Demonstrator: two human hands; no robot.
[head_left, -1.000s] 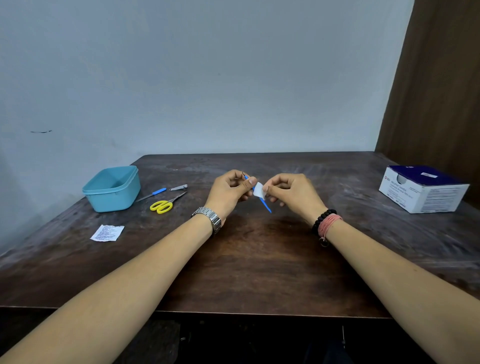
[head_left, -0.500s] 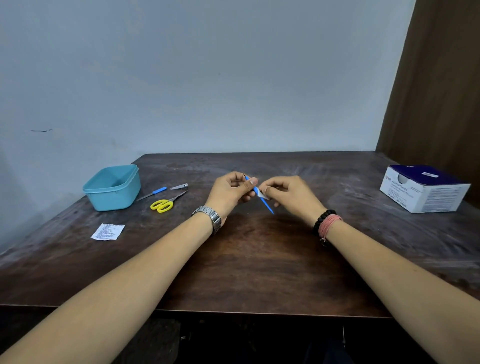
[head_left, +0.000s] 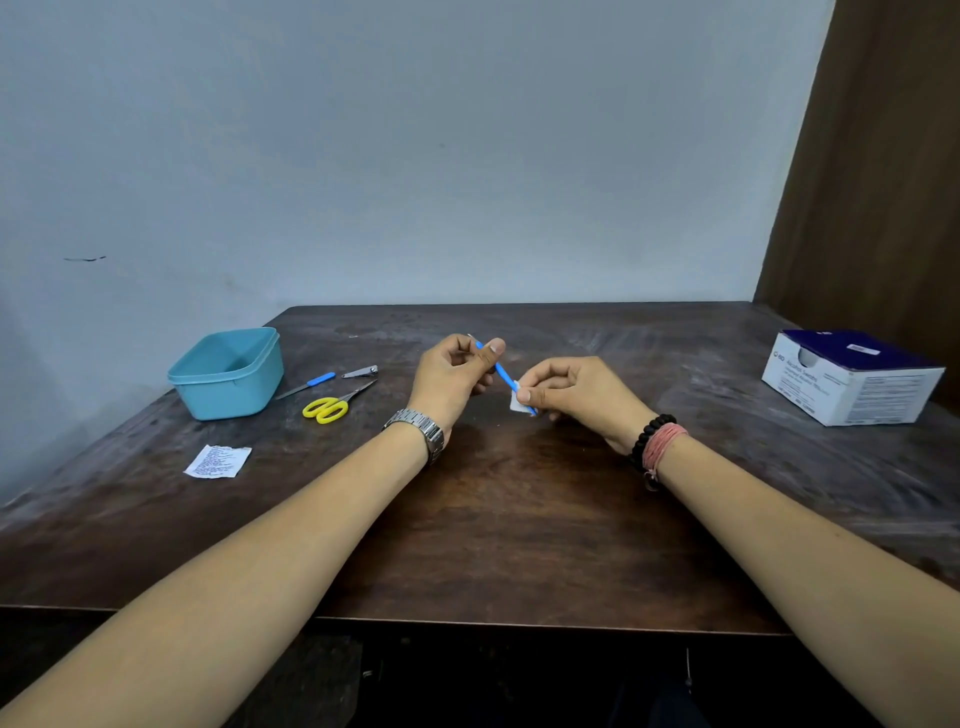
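- The left hand (head_left: 451, 378) is raised a little above the table (head_left: 519, 530), near its middle. Its grip is clamped on the upper end of a thin blue stick (head_left: 501, 370), thumb pressed against curled fingers.
- The blue stick slants down and to the right, from the left thumb to the right fingertips.
- The right hand (head_left: 574, 392) sits just beside the left. Its grip is closed on a small white wipe (head_left: 517, 403), and pinches it around the lower end of the blue stick.
- A metal watch (head_left: 423, 430) is on the left wrist; a black bead bracelet (head_left: 649, 436) and pink cord are on the right.
- At the left of the table stands a teal tub (head_left: 228, 397), open at the top.
- Just to the right of it lie a blue-handled tool (head_left: 310, 383), a nail clipper (head_left: 360, 372) and yellow scissors (head_left: 332, 407), close together.
- A torn white sachet (head_left: 218, 461) lies nearer the front-left edge.
- A white and dark blue box (head_left: 852, 387) stands at the far right, well apart from the hands.
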